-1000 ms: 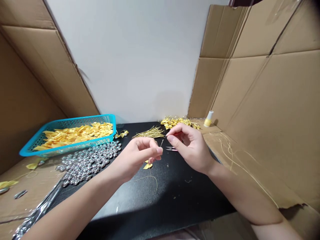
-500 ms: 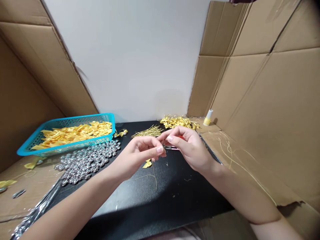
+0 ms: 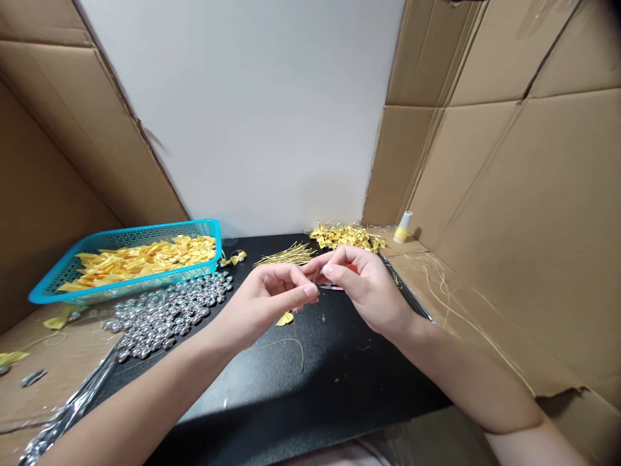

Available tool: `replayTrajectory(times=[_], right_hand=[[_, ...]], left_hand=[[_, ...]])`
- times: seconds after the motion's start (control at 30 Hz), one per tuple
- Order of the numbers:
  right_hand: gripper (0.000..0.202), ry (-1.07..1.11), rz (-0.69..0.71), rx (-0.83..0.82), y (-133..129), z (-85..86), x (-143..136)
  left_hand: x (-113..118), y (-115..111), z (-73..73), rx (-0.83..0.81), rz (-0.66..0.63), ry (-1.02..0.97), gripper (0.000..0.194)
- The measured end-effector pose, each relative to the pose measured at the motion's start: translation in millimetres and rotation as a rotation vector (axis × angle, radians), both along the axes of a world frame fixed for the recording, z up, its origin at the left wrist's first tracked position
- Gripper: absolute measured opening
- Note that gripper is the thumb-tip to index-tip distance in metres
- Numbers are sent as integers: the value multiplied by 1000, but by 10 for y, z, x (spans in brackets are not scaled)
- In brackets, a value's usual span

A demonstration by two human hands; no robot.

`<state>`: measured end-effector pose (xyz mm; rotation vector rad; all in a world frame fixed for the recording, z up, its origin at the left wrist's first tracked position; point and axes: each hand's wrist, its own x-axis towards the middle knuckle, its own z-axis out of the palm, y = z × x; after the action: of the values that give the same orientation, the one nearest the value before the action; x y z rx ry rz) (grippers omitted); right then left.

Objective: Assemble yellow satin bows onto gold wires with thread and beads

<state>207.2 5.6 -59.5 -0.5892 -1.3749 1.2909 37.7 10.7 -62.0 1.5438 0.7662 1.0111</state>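
My left hand is closed in a pinch, thumb against fingers, on a thin thread that loops down over the black tabletop. Close beside it, my right hand is also closed, with thumb and fingertips together at a fine strand between the two hands. How the strand runs inside the fingers is hidden. Just under my left fingertips shows a yellow bow, partly covered by the hand. Behind my right hand lie scissors with a red part showing, mostly hidden.
A blue basket of yellow bows stands at the left, beside a pile of silver beads. Gold wire stems and a heap of yellow bows lie at the back. A thread cone stands right, near cardboard walls.
Both hands stay almost in place, fingertips still close together. The hanging thread has shifted slightly, and the whole view has moved a little.
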Motion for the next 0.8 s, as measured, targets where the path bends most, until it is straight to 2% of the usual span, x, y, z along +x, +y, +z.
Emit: replayTrajectory(times=[0.37, 0.8], right_hand=[[19, 24, 4, 29, -9, -30, -17], [16, 48, -27, 16, -6, -52, -38]], left_hand=[[71, -42, 19, 64, 41, -73, 23], [72, -99, -1, 46, 93, -63, 17]])
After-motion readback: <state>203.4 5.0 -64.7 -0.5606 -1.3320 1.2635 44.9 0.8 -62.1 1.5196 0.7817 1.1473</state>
